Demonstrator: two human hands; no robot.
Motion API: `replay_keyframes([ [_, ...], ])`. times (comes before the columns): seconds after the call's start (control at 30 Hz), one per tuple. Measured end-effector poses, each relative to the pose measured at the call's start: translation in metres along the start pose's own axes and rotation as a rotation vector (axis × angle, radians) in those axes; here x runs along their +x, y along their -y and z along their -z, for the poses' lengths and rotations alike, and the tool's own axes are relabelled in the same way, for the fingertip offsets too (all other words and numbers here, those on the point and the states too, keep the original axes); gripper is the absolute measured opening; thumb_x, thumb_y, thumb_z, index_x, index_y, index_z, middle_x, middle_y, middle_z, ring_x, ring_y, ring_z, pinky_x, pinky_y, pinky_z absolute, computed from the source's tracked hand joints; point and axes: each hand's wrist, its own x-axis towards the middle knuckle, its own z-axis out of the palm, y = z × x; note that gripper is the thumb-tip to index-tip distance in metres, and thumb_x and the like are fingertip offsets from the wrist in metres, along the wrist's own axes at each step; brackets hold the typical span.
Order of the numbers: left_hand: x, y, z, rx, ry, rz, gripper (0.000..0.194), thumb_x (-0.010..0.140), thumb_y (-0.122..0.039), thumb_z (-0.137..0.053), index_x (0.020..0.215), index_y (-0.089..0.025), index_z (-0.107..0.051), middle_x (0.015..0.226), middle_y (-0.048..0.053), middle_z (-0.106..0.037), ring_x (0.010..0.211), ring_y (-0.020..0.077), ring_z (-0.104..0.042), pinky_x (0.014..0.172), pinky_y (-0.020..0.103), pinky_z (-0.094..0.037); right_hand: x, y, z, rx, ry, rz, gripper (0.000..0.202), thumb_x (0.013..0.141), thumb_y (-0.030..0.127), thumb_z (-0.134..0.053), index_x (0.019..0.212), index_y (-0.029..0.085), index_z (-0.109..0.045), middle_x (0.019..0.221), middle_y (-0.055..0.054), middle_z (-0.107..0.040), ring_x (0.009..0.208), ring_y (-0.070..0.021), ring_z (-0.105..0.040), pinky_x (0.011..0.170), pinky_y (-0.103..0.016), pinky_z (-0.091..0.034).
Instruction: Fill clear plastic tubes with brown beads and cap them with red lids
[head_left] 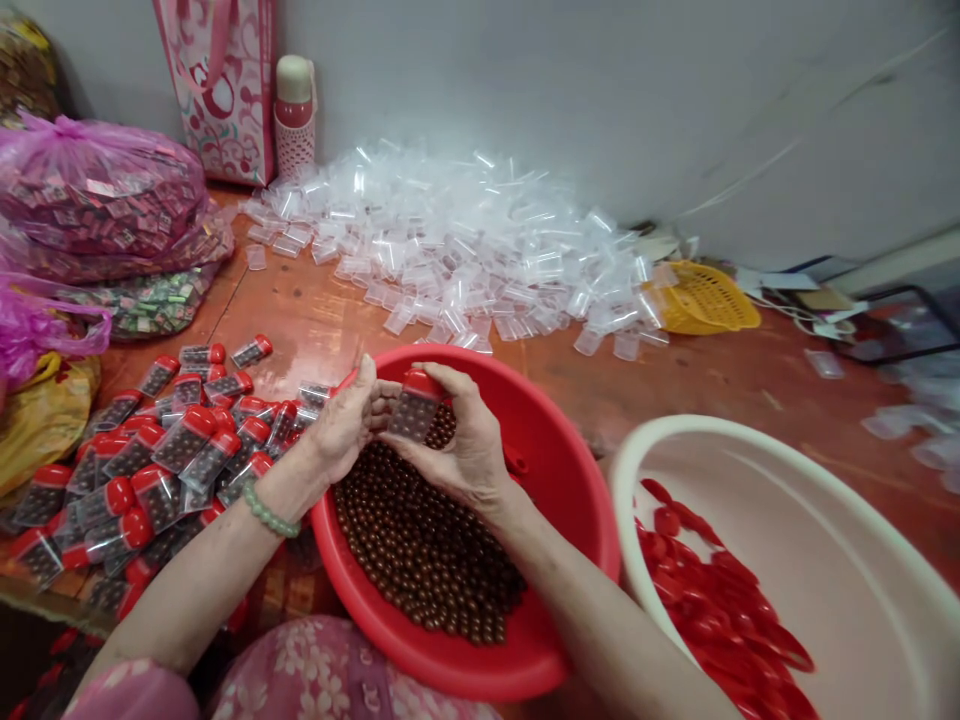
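Over the red basin (592, 500), my right hand (472, 440) grips a small clear plastic box (414, 408) with a red cap by its two ends. Dark round balls show through its wall. My left hand (352, 420), a green bead bracelet (270, 510) on its wrist, is at the left side of the box with its palm turned in and its fingers apart. Whether its fingertips touch the box I cannot tell. Beneath both hands lies a heap of shiny brown balls (427, 560) in the basin.
Filled red-capped boxes (180, 440) are piled at the left. Along the wall lies a heap of clear empty cases (480, 240). A cream tub (840, 480) holds red caps (712, 590). Purple bags (97, 190), a flask (295, 120) and a yellow basket (709, 298) stand farther back.
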Motion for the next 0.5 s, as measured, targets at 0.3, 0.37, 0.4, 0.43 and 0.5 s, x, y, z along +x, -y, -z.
replay_keyframes([
  [0.3, 0.001, 0.004, -0.013, -0.047, 0.086, 0.103, 0.067, 0.084, -0.073, -0.042, 0.072, -0.012, -0.067, 0.053, 0.005, -0.063, 0.053, 0.015, -0.063, 0.058, 0.025, -0.05, -0.001, 0.008, -0.002, 0.044, 0.082, 0.018, 0.065, 0.071, 0.036, -0.077, 0.126, 0.026, -0.044, 0.11, -0.008, -0.064, 0.096, -0.0264, -0.063, 0.084, -0.044, -0.052],
  [0.37, 0.002, 0.006, -0.02, -0.071, 0.023, 0.086, 0.062, 0.088, -0.065, -0.043, 0.064, -0.012, -0.064, 0.05, 0.005, -0.061, 0.046, 0.0121, -0.058, 0.052, 0.023, -0.048, -0.002, 0.009, -0.002, 0.048, 0.084, 0.033, 0.065, 0.071, 0.036, -0.077, 0.126, 0.026, -0.044, 0.109, -0.009, -0.064, 0.097, -0.0269, -0.062, 0.084, -0.044, -0.051],
  [0.4, 0.002, 0.007, -0.023, -0.082, -0.016, 0.069, 0.059, 0.09, -0.06, -0.043, 0.061, -0.012, -0.062, 0.049, 0.004, -0.06, 0.043, 0.0111, -0.056, 0.049, 0.022, -0.046, -0.003, 0.01, -0.002, 0.046, 0.084, 0.036, 0.064, 0.072, 0.036, -0.076, 0.126, 0.026, -0.044, 0.109, -0.009, -0.064, 0.097, -0.0272, -0.062, 0.085, -0.045, -0.051],
  [0.43, 0.003, 0.009, -0.027, -0.089, -0.058, 0.054, 0.056, 0.091, -0.055, -0.043, 0.059, -0.013, -0.061, 0.048, 0.004, -0.059, 0.041, 0.0105, -0.054, 0.046, 0.022, -0.044, -0.003, 0.01, -0.001, 0.043, 0.085, 0.04, 0.064, 0.072, 0.036, -0.075, 0.127, 0.025, -0.044, 0.108, -0.009, -0.064, 0.098, -0.0274, -0.062, 0.085, -0.045, -0.05],
  [0.5, 0.004, 0.011, -0.032, -0.082, -0.143, 0.026, 0.048, 0.091, -0.046, -0.043, 0.056, -0.015, -0.057, 0.045, 0.002, -0.055, 0.037, 0.01, -0.049, 0.042, 0.022, -0.04, -0.005, 0.009, -0.001, 0.025, 0.082, 0.056, 0.065, 0.072, 0.035, -0.074, 0.128, 0.024, -0.044, 0.106, -0.009, -0.064, 0.097, -0.0279, -0.062, 0.084, -0.045, -0.05],
])
